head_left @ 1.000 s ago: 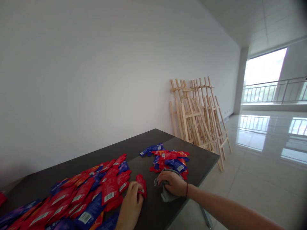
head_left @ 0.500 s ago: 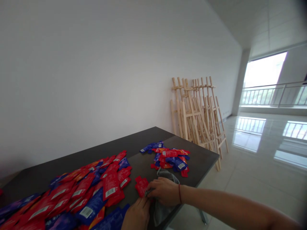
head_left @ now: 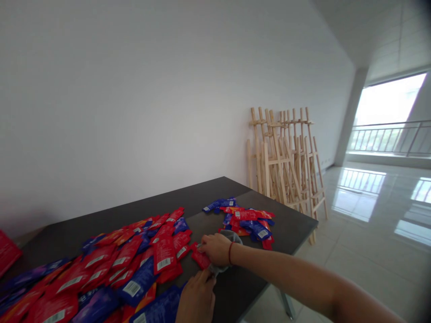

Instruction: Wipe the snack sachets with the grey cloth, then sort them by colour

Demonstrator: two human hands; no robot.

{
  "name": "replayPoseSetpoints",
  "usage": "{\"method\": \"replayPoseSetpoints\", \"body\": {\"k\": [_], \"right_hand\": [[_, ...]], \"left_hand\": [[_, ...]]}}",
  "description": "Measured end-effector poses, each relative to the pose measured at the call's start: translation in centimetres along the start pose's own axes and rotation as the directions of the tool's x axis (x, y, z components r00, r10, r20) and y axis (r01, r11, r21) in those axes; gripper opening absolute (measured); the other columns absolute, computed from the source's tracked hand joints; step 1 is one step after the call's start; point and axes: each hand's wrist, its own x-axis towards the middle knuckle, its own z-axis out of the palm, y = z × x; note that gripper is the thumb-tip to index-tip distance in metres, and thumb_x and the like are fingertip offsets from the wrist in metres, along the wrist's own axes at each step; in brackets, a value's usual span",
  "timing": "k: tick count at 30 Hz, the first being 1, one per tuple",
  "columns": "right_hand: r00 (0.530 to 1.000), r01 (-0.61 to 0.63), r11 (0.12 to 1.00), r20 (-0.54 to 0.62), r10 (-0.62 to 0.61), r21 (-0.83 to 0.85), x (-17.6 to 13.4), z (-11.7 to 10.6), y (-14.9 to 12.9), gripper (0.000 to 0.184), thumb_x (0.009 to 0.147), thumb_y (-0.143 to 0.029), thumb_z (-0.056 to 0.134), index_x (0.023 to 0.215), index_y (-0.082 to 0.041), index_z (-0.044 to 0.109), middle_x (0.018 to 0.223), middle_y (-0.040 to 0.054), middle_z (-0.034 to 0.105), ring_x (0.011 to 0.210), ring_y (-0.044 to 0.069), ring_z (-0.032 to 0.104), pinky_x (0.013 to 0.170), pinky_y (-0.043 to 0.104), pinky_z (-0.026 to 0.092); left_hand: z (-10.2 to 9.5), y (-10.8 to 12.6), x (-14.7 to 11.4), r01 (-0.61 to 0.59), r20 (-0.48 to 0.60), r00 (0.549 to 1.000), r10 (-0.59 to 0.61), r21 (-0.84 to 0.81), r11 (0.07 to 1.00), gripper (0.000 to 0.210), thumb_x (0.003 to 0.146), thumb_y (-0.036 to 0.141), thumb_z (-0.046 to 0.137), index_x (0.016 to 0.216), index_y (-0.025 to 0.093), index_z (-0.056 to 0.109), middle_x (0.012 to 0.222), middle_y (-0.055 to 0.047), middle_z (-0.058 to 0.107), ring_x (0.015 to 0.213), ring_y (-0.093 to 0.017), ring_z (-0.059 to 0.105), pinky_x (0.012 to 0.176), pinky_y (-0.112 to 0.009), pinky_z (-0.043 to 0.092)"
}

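A single red pouch (head_left: pixel 200 258) lies on the dark table (head_left: pixel 235 291), apart from the piles. My right hand (head_left: pixel 215 249), with a red band at the wrist, is closed on a grey cloth (head_left: pixel 234 237) and lies over the pouch's right part. The cloth is bunched beneath the palm and shows at both sides of the hand. My left hand (head_left: pixel 197 296) has its fingers together at the pouch's near end, close to the cloth's lower edge. Its grip is partly hidden, but it appears to pinch the pouch.
A large pile of red and blue pouches (head_left: pixel 114 269) covers the table's left side. A smaller pile (head_left: pixel 249 220) lies toward the right edge. Several wooden easels (head_left: pixel 283 157) lean against the white wall beyond. Another red object (head_left: pixel 7 253) stands at far left.
My right hand has moved slightly left and up, over the red pouch, drawing the cloth into a bunch. My left hand stays near the pouch's lower end. The view has shifted left.
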Motion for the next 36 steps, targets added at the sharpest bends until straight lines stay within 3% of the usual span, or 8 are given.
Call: {"method": "replayPoseSetpoints", "body": {"k": [5,8,13,17,23,28,36], "right_hand": [[0.997,0.071,0.997,0.010,-0.071,-0.004,-1.8,-0.1,-0.1,0.028,0.084,-0.030,0.057,0.108,-0.018,0.063,0.105,0.0113,0.061,0.084,0.023,0.063,0.067,0.034,0.049],[0.992,0.123,0.992,-0.016,-0.123,0.002,-4.2,-0.1,-0.1,0.033,0.082,-0.029,0.058,0.112,-0.017,0.062,0.108,0.0123,0.061,0.087,0.024,0.063,0.068,0.034,0.049],[0.986,0.165,0.982,0.002,-0.166,0.088,-6.7,-1.6,1.5,0.039,0.078,-0.021,0.058,0.116,-0.025,0.062,0.114,0.0071,0.060,0.093,0.022,0.062,0.073,0.031,0.048],[0.995,0.100,0.992,-0.004,-0.100,0.072,-4.9,-2.5,2.2,0.035,0.077,-0.018,0.057,0.111,-0.023,0.065,0.114,0.0069,0.061,0.092,0.020,0.063,0.072,0.030,0.049],[0.994,0.071,0.996,0.087,-0.066,-0.061,-1.0,-1.1,0.8,0.021,0.081,-0.028,0.060,0.096,-0.016,0.069,0.102,0.0119,0.063,0.078,0.021,0.064,0.059,0.031,0.049],[0.990,0.144,0.980,0.004,-0.144,-0.135,-1.4,-0.5,0.4,0.022,0.083,-0.033,0.060,0.096,-0.017,0.068,0.107,0.0107,0.061,0.082,0.023,0.062,0.063,0.035,0.049],[0.948,0.293,0.940,-0.076,-0.310,-0.172,-3.2,-0.7,-0.5,0.018,0.087,-0.028,0.056,0.092,-0.015,0.067,0.102,0.0099,0.062,0.088,0.022,0.056,0.066,0.033,0.041]], "left_hand": [[0.7,-1.1,0.6,0.151,-0.151,0.978,-0.146,0.021,0.988,0.041,0.088,0.017,0.039,0.127,0.015,0.052,0.132,-0.013,0.057,0.123,-0.023,0.053,0.104,-0.040,0.042],[1.3,-1.6,1.1,0.200,-0.114,0.975,-0.193,0.053,0.978,0.051,0.089,0.030,0.044,0.136,0.008,0.043,0.143,-0.018,0.048,0.133,-0.027,0.044,0.110,-0.045,0.036],[1.3,-1.7,1.2,0.201,-0.041,0.979,-0.198,0.098,0.975,0.057,0.089,0.033,0.042,0.141,0.012,0.038,0.148,-0.016,0.041,0.138,-0.028,0.037,0.112,-0.051,0.031],[1.0,-1.7,1.3,0.223,0.003,0.974,-0.225,0.111,0.968,0.063,0.089,0.034,0.039,0.146,0.010,0.030,0.153,-0.015,0.032,0.142,-0.026,0.029,0.113,-0.049,0.028],[1.7,-2.0,1.5,0.239,-0.048,0.971,-0.235,0.134,0.962,0.068,0.089,0.036,0.039,0.148,0.006,0.021,0.153,-0.017,0.030,0.141,-0.024,0.031,0.113,-0.046,0.028],[2.3,-2.2,1.4,0.224,-0.081,0.973,-0.214,0.148,0.963,0.065,0.089,0.036,0.040,0.146,0.008,0.027,0.151,-0.019,0.034,0.140,-0.026,0.033,0.112,-0.047,0.030],[1.7,-2.3,1.3,0.168,-0.036,0.986,-0.165,0.069,0.983,0.064,0.086,0.027,0.038,0.146,0.012,0.023,0.156,-0.016,0.026,0.142,-0.024,0.031,0.113,-0.049,0.028]]}}
